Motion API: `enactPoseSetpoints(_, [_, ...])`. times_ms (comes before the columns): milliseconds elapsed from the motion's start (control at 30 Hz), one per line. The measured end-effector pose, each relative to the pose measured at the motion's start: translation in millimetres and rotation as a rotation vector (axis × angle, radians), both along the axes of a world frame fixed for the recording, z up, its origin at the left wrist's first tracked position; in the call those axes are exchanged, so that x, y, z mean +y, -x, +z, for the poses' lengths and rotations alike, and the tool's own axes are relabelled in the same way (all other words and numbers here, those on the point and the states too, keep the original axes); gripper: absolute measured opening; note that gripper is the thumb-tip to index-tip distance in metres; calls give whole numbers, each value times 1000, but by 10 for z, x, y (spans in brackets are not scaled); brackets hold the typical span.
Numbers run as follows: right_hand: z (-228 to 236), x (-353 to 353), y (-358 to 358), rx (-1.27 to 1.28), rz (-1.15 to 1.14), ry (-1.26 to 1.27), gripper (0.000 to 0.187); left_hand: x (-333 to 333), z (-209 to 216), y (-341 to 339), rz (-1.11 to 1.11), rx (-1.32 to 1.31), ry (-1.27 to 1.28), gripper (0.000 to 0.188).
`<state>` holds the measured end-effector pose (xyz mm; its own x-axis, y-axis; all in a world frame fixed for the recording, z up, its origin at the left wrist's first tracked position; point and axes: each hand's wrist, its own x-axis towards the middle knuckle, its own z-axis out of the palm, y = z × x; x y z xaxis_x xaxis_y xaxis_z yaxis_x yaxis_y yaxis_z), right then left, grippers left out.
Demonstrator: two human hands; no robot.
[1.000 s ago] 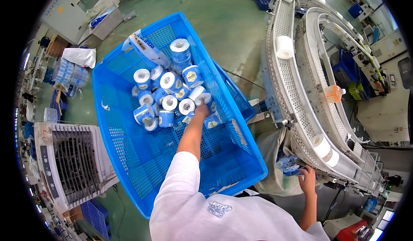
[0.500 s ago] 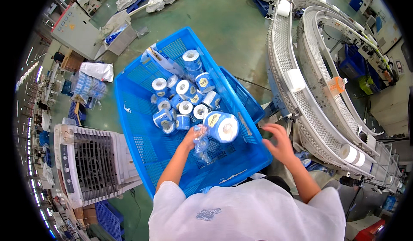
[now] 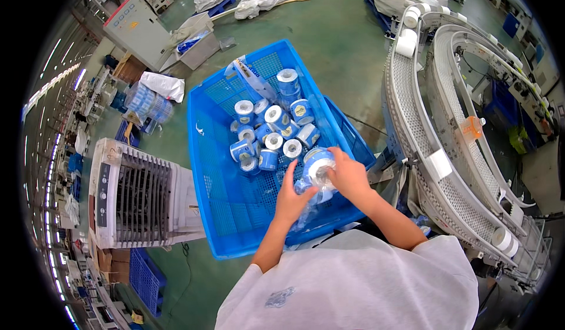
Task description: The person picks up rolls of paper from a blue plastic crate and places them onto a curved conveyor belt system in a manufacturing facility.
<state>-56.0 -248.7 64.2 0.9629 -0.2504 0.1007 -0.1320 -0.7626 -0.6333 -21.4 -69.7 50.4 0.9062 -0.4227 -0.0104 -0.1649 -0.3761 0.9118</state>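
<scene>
Hands (image 3: 291,199) (image 3: 352,177) now together, right around a blue-wrapped roll (image 3: 319,160), left's hold unclear; blue crate (image 3: 226,215) beneath; green floor (image 3: 335,32)

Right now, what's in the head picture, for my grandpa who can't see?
A left hand and a right hand are around a blue-and-white roll over a blue bin of more rolls. A curved conveyor with white rolls stands at right, a slatted machine at left.

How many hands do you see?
2: the left hand at the left of a blue-and-white roll, the right hand on its right. No others show.
</scene>
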Motion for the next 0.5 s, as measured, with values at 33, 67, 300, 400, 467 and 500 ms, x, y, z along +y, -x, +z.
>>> enactPoseSetpoints(33, [-41,44,16,-66,54,23,49,-96,36,36,28,-45,-154,77])
enactPoseSetpoints(67, [-76,73,32,-52,89,36,50,-147,67,43,65,-12,-101,76])
enactPoseSetpoints(300, [-209,2,173,-148,206,234,48,-146,-44,76,52,16,-156,60])
enactPoseSetpoints(400, [-249,-40,218,-191,265,272,46,-93,-137,123,26,-32,-127,58])
enactPoseSetpoints(467, [-275,-110,247,-160,270,260,45,-77,-192,130,52,-40,-123,54])
enactPoseSetpoints(500, [-291,-170,263,-116,254,250,44,-64,-214,123,47,-36,-105,52])
